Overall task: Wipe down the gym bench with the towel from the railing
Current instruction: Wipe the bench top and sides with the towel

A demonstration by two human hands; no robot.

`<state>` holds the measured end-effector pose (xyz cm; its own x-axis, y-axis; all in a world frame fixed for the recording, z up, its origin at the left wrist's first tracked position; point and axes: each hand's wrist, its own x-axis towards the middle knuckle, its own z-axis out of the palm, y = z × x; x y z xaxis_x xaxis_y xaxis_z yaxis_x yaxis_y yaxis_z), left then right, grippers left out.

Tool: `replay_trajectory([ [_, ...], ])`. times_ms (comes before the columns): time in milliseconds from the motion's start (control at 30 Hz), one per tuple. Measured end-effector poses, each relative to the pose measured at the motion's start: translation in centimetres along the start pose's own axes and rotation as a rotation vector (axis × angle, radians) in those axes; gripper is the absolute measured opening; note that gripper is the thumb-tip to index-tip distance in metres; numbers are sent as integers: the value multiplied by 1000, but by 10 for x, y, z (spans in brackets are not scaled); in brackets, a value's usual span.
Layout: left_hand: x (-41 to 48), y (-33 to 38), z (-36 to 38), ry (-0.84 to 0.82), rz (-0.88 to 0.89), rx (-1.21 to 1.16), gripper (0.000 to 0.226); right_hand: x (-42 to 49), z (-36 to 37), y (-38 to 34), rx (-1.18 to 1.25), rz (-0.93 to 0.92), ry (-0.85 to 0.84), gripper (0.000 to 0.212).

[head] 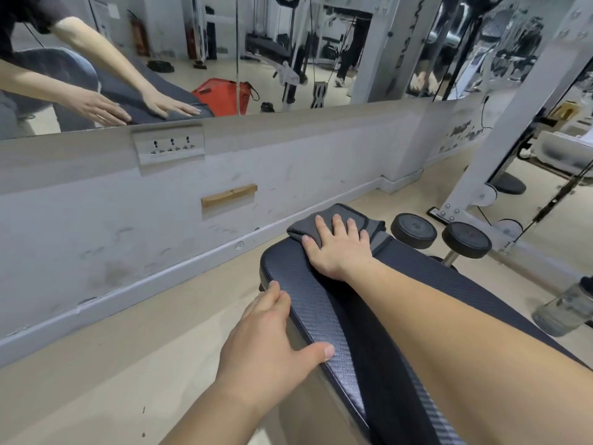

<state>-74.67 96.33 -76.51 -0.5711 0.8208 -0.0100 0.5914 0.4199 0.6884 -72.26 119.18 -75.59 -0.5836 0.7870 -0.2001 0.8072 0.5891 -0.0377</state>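
The gym bench (324,309) has a dark textured pad that runs from the lower right up to the middle. A folded grey towel (340,220) lies on its far end. My right hand (337,248) presses flat on the towel, fingers spread over the cloth. My left hand (269,335) grips the bench's left edge, thumb on top of the pad and fingers down the side.
A scuffed white wall with a socket panel (169,146) and a mirror (224,49) above stands close on the left. Two dumbbell heads (442,234) lie on the floor past the bench. A white rack frame (513,130) rises at right; a clear water bottle (568,308) stands beside the bench.
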Motion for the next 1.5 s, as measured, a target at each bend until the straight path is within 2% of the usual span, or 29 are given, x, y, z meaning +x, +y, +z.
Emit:
replay_trajectory([
  [100, 0, 0, 0, -5, 5, -17, 114, -21, 2, 1, -34, -82, 8, 71],
  [233, 0, -3, 1, -13, 9, -25, 112, -75, 10, 22, -45, -334, -14, 68],
  [300, -1, -4, 1, -16, 8, -23, 111, -92, 6, 46, -52, -442, -58, 73],
  [367, -1, -4, 2, -19, 8, -23, 111, -86, -4, 71, -89, -468, -90, 86],
  [400, -1, -4, 2, -24, 8, -24, 111, -76, -7, 81, -105, -426, -82, 88],
  [533, -1, -1, 1, -37, 8, -14, 111, -32, -3, 83, -45, -76, 2, 72],
  [633, -1, -1, 1, -50, 2, -13, 110, -28, 1, 66, -17, 38, -9, 70],
  [733, -1, 0, 0, -72, -1, 18, 112, -55, 5, 56, 8, 12, -9, 69],
  [900, -3, 6, 1, -136, 15, 144, 105, -140, 19, 51, -7, -146, -24, 67],
  [1000, -14, 19, 1, -134, 92, 341, 93, -191, 18, 73, -43, -249, -94, 68],
  [1067, -26, 32, 4, -136, 168, 401, 95, -216, 15, 95, -70, -300, -136, 70],
  [1133, -39, 45, 7, -159, 254, 417, 95, -219, 10, 120, -103, -290, -181, 81],
  [1200, -47, 52, 12, -203, 311, 419, 91, -199, 6, 147, -112, -185, -181, 95],
  [1300, -50, 52, 19, -247, 317, 426, 83, -157, 5, 177, -53, 94, -120, 77],
  [1367, -47, 51, 20, -258, 318, 435, 81, -141, 7, 185, -9, 232, -89, 72],
  [1500, -46, 56, 22, -255, 319, 499, 76, -150, 13, 173, 18, 298, -78, 71],
])
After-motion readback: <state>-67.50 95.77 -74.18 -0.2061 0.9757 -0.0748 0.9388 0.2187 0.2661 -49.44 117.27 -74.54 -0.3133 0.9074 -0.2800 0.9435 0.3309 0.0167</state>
